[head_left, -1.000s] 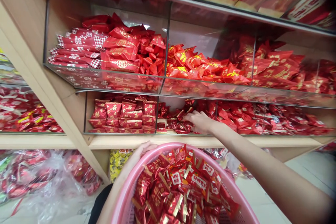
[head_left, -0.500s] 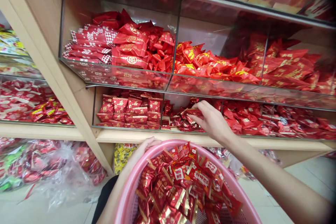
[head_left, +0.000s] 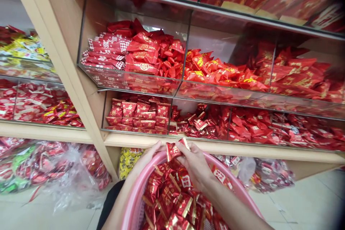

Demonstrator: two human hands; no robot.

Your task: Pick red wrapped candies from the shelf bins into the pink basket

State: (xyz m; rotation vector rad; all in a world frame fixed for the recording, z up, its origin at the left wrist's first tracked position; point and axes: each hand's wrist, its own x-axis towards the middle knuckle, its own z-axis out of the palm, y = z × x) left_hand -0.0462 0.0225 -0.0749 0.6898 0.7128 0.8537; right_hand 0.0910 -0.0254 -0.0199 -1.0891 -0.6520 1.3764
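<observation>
A pink basket [head_left: 132, 197] full of red and gold wrapped packets [head_left: 169, 190] stands at the bottom centre. My left hand [head_left: 155, 151] is at its far rim, fingers closed around the edge. Over the same rim, my right hand [head_left: 190, 158] pinches a small red packet with gold ends [head_left: 173, 151], just right of my left fingertips. Beyond the basket, the lower shelf bin [head_left: 201, 124] holds loose, shiny red packets of a similar look.
A wooden shelf edge [head_left: 231, 146] runs just behind the basket. Glass-fronted bins [head_left: 145, 55] of red packets rise above it. A wooden post [head_left: 61, 68] slants at left. Plastic bags of sweets [head_left: 88, 165] lie on the floor below.
My right hand has come back from the lower bin to the basket's far rim with a red packet in its fingers. The view has shifted slightly. My left hand remains at the rim.
</observation>
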